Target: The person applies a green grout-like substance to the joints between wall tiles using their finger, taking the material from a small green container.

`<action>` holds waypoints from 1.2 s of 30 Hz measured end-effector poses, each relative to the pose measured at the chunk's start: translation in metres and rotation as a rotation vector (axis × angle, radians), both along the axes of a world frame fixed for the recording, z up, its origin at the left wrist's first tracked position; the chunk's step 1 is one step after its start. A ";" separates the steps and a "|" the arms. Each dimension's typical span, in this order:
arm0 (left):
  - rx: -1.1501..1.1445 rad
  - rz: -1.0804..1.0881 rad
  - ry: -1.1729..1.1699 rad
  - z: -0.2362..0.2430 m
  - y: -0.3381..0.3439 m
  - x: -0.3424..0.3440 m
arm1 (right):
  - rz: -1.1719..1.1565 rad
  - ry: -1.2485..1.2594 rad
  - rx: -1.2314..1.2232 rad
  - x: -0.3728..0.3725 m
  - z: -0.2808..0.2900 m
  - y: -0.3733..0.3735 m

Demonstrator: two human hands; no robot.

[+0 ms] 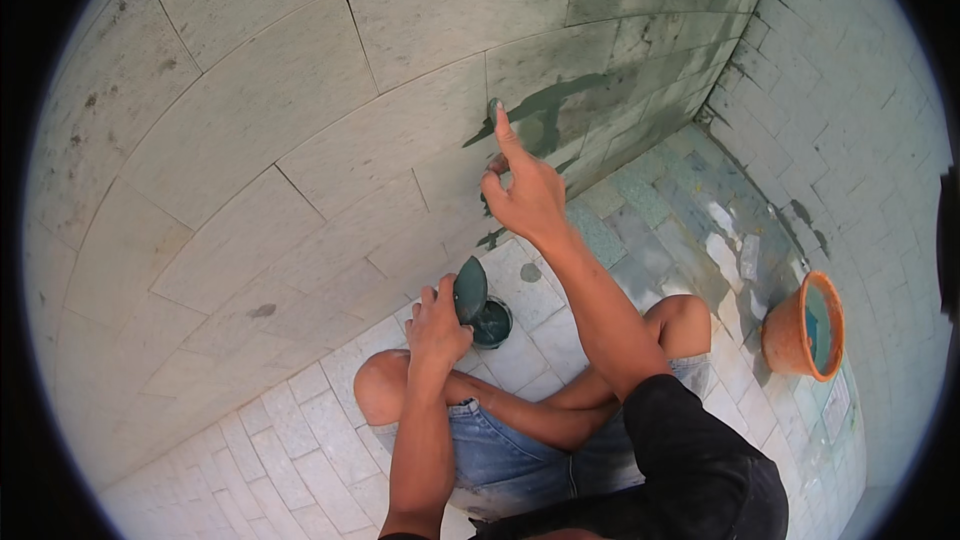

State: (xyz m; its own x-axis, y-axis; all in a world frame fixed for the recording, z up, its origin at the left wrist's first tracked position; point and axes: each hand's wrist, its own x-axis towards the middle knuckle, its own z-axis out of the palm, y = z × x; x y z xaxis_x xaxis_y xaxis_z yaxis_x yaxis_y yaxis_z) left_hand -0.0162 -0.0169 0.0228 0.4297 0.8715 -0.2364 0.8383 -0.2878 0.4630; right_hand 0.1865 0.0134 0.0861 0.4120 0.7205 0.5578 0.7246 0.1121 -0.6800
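Observation:
My left hand [437,325] is closed on a dark green, leaf-shaped piece [470,289], held upright above a small round pot [492,324]. Dark green paste coats the inside of that pot, which sits on the floor tiles. My right hand [528,190] is raised to the tiled wall [400,120], its index finger stretched out and the other fingers curled. Dark paste shows at the fingertip, which meets the left end of a wet dark green smear [560,100] across a tile joint. Whatever lies under the curled fingers is hidden.
An orange bucket [790,335] with greenish liquid stands tilted-looking on the floor at the right. A second tiled wall [850,120] meets the first in a corner. Wet greenish patches [690,200] cover the floor there. My crossed legs [560,410] rest on pale tiles.

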 end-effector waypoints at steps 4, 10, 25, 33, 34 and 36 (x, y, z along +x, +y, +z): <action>0.000 -0.002 0.003 -0.001 -0.001 0.000 | -0.110 -0.256 -0.203 0.002 -0.004 -0.002; 0.042 0.012 -0.009 -0.003 -0.002 -0.001 | -0.044 -0.303 0.099 0.019 -0.008 -0.007; 0.020 0.117 0.033 -0.005 0.006 -0.011 | 0.540 -0.325 -1.015 0.010 -0.071 -0.080; -0.021 0.124 0.206 -0.021 0.011 -0.001 | 0.802 -0.360 -1.538 -0.054 -0.092 -0.050; -0.028 0.119 0.204 -0.019 0.011 0.003 | 0.832 -0.383 -1.624 -0.054 -0.109 -0.037; -0.047 0.105 0.204 -0.018 0.012 0.011 | 0.869 -0.406 -1.782 -0.055 -0.134 -0.018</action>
State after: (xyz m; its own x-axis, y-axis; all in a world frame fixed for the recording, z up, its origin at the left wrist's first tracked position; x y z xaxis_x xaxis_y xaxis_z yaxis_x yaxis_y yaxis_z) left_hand -0.0052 -0.0050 0.0047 0.2768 0.8947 -0.3507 0.9402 -0.1766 0.2914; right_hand 0.1313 -0.0043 -0.0477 -0.2198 0.3629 -0.9056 0.9681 -0.0333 -0.2483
